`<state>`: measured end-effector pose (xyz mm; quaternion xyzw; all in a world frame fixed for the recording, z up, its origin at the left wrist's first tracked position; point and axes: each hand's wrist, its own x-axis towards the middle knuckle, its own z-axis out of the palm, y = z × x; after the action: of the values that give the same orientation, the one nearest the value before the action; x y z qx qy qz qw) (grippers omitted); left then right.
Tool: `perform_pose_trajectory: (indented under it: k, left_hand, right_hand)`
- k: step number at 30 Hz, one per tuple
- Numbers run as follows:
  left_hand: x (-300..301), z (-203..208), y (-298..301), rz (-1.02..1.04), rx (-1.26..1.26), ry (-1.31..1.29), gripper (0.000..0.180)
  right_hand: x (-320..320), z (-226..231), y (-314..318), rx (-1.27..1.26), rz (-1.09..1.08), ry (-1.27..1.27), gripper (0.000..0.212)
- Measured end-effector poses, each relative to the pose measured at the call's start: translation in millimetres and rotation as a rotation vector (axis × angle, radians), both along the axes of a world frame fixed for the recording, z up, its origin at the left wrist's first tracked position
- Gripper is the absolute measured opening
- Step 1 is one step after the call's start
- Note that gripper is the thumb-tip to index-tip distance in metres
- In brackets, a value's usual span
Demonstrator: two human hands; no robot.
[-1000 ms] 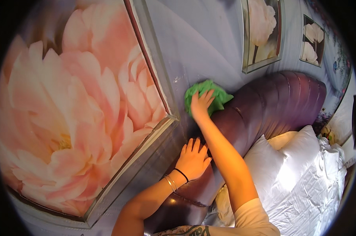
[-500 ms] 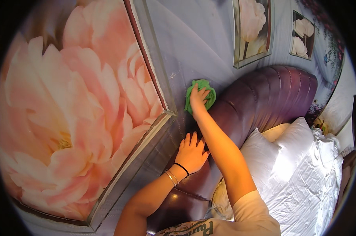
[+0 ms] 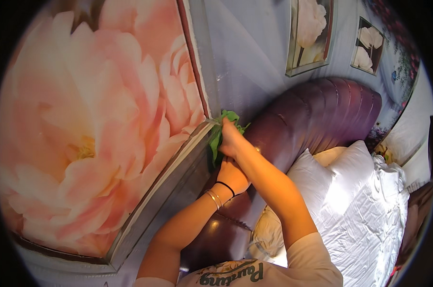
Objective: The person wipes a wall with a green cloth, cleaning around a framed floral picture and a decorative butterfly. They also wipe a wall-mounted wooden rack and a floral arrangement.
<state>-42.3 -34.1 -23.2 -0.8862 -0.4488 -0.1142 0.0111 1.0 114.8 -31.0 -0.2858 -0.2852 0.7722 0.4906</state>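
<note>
Where open wall (image 3: 257, 57) meets frame edge (image 3: 202, 57), right hand (image 3: 230, 139) grasps green cloth (image 3: 215, 145), left hand (image 3: 233, 177) too hidden to tell.

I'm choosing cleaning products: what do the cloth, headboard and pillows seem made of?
Cloth: soft, matt fabric, perhaps microfibre, judging by its loose folds.
Headboard: probably leather or imitation, glossy, with bright highlights and seams.
Pillows: smooth fabric, perhaps cotton, from their soft creases.

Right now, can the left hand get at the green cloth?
Probably yes, at its lower edge: the left hand is just below the green cloth, though the right hand covers part of it.
</note>
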Motion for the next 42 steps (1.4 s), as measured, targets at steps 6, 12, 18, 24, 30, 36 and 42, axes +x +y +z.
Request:
perform_pose_trajectory:
  k: [6, 12, 18, 24, 30, 36, 42]
  left_hand:
    - [0, -10, -5, 0.024, 0.202, -0.075, 0.046]
    - [-22, -17, -25, -0.107, 0.221, -0.189, 0.045]
    - [-72, 3, -93, -0.116, 0.065, -0.039, 0.042]
    - [-104, 7, -169, 0.056, -0.066, -0.122, 0.054]
    - [-121, 7, -222, 0.171, -0.104, -0.151, 0.063]
    - [-107, 15, -254, 0.506, 0.102, -0.229, 0.067]
    - [-106, 18, -256, 0.514, 0.130, -0.395, 0.061]
  right_hand:
    - [13, -20, 30, -0.015, -0.246, -0.001, 0.069]
    - [-22, -14, -17, -0.025, -0.179, -0.137, 0.055]
    - [-74, -37, -59, -0.099, -0.134, -0.126, 0.055]
    - [-140, -20, -176, -0.149, 0.072, -0.158, 0.076]
    - [-152, 42, -251, -0.268, 0.048, -0.203, 0.072]
    - [-130, 7, -160, -0.209, -0.171, -0.254, 0.070]
    - [-103, -3, -111, -0.180, -0.304, -0.242, 0.076]
